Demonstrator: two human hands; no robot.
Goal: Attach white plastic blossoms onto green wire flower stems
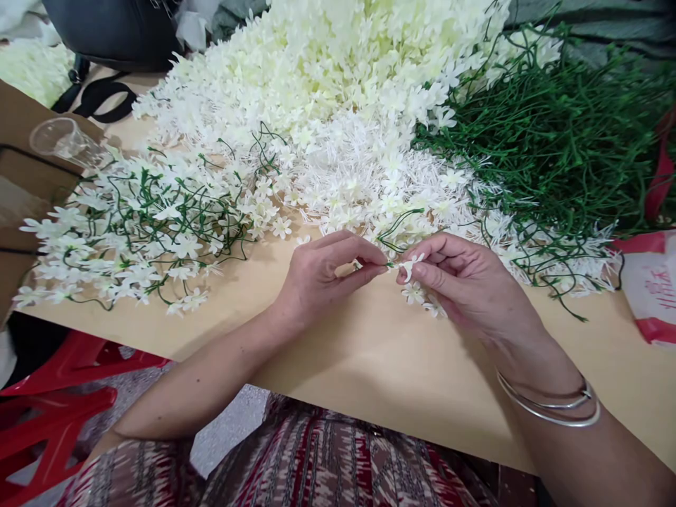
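My left hand (330, 271) pinches a thin green plastic stem (389, 265) between thumb and fingertips. Close against it, my right hand (459, 282) holds a white artificial flower (412, 266) in a pinch, where flower and stem tip meet. More white blossoms (415, 293) hang below the right fingers; whether they are held in the palm is hidden. Both hands are above the table's front part. Just behind them lie loose green stems (396, 229) at the edge of a large heap of white flowers (338, 155).
Flowers joined to green stems form a pile (158, 225) at left, beside a clear plastic cup (68, 141). Bare green stems (554, 134) are heaped at right, near a red-and-white packet (649, 282). A black bag (110, 35) stands behind; red stools (68, 366) are below left.
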